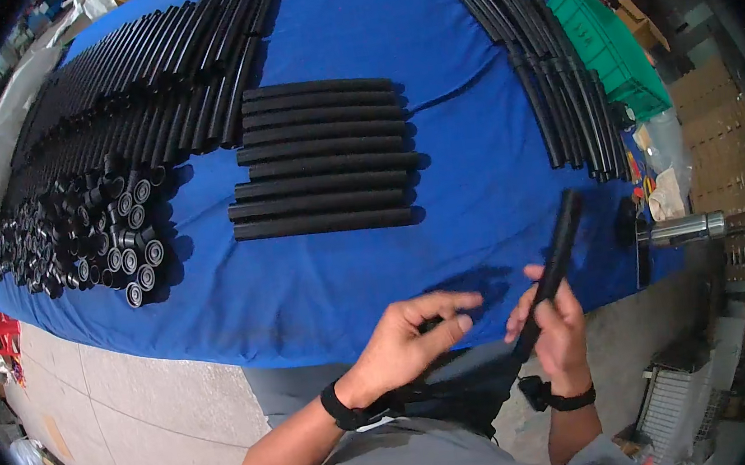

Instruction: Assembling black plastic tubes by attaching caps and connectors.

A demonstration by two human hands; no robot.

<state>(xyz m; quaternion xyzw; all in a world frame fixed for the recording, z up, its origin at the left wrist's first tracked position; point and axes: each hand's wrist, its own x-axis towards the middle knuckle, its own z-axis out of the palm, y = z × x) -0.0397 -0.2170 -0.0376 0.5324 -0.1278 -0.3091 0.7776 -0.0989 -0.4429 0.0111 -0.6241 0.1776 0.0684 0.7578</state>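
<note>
The single long black cylindrical tube looks matt, as does the row of thick black tubes, whose surfaces show hardly any shine. The slimmer black plastic tubes look smooth and glossy, with bright streaks; the small round black plastic caps catch highlights too. The blue cloth table cover is matt and creased. The green rectangular crate looks like plastic, the silvery cylinder smooth, polished metal, the brown stacked boxes dull cardboard.
</note>
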